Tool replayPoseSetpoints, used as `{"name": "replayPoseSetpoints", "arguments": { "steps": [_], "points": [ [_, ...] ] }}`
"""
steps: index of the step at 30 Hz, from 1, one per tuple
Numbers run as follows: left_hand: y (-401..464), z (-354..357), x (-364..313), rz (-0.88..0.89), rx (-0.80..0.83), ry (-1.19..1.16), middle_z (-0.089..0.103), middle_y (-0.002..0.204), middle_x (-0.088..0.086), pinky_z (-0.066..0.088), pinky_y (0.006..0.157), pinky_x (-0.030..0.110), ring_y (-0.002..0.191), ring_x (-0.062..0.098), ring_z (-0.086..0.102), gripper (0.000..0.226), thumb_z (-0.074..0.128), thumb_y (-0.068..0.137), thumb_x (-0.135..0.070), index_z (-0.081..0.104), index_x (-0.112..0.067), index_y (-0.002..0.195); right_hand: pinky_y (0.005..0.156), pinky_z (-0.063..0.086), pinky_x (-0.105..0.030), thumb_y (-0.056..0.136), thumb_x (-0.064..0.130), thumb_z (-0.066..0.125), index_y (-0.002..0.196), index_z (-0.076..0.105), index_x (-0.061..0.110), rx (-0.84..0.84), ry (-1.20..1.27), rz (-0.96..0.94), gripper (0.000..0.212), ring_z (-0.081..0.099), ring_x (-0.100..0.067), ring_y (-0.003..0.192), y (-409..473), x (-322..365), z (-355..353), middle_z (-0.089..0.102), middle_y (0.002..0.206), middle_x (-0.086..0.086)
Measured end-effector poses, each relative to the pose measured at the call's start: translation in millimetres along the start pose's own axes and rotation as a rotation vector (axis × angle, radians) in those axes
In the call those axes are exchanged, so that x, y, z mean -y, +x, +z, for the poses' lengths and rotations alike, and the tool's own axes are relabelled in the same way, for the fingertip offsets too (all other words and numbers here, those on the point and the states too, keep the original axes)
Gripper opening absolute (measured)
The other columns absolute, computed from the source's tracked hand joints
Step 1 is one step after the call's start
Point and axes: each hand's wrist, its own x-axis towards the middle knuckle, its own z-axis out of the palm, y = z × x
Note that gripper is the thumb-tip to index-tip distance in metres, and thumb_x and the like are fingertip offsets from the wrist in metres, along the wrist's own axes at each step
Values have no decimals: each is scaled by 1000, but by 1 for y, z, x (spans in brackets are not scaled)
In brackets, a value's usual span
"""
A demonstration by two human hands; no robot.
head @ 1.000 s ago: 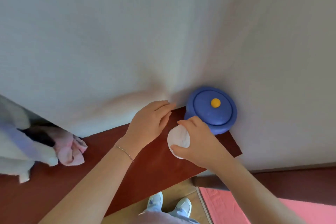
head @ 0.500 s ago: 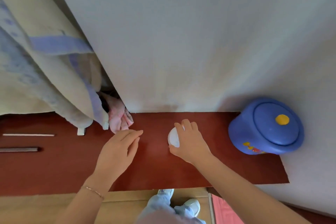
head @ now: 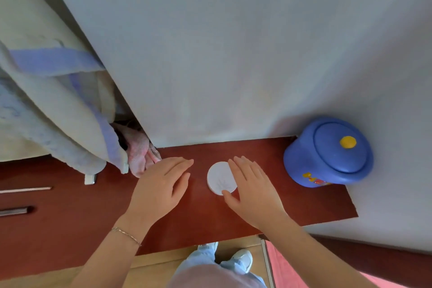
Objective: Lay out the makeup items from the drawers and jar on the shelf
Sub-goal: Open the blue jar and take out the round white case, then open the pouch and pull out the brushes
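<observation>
A round white compact lies flat on the shelf, just left of the spread, empty right hand, the flat left hand slightly farther.

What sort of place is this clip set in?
Probably a home room, perhaps a bedroom: a dark red wooden shelf against a plain wall, a fluffy robe hanging beside it, and a blue lidded jar and white round compact on it.
</observation>
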Motion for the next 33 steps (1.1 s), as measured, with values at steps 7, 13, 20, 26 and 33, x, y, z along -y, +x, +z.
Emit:
{"name": "replayPoseSetpoints", "arguments": {
  "steps": [7, 13, 20, 26, 33],
  "points": [
    [15, 2, -11, 152, 30, -9, 69, 101, 3, 48, 80, 22, 95, 15, 64, 36, 43, 88, -28, 69, -11, 106, 102, 38, -41, 72, 47, 42, 126, 55, 10, -42, -44, 145, 67, 53, -23, 121, -44, -5, -2, 59, 128, -7],
    [-4, -10, -18, 191, 17, -19, 68, 103, 2, 46, 81, 21, 97, 14, 63, 38, 40, 90, -29, 68, -11, 108, 99, 41, -38, 70, 45, 43, 122, 59, 10, -91, -38, 178, 64, 56, -21, 117, -73, 8, -4, 61, 124, -5],
    [-77, -36, -25, 188, -13, -25, 67, 103, 0, 47, 81, 20, 95, 12, 61, 40, 36, 94, -32, 68, -12, 108, 96, 44, -35, 73, 47, 39, 121, 60, 12, -106, -43, 146, 62, 58, -18, 115, -129, 55, 6, 63, 121, -1],
    [-189, -69, -18, 88, 3, 34, 68, 105, 0, 49, 84, 26, 98, 14, 62, 41, 35, 94, -32, 69, -13, 109, 100, 38, -32, 78, 41, 47, 126, 54, 10, -133, -1, 82, 58, 53, -21, 122, -183, 108, 29, 58, 129, -4],
    [-310, -127, 10, -121, 4, 118, 68, 104, -1, 50, 80, 26, 96, 14, 63, 54, 23, 97, -41, 69, -15, 108, 108, 31, -38, 83, 29, 60, 139, 38, 10, -51, 145, -22, 62, 34, -23, 135, -219, 183, 43, 42, 143, -7]
  ]
}}
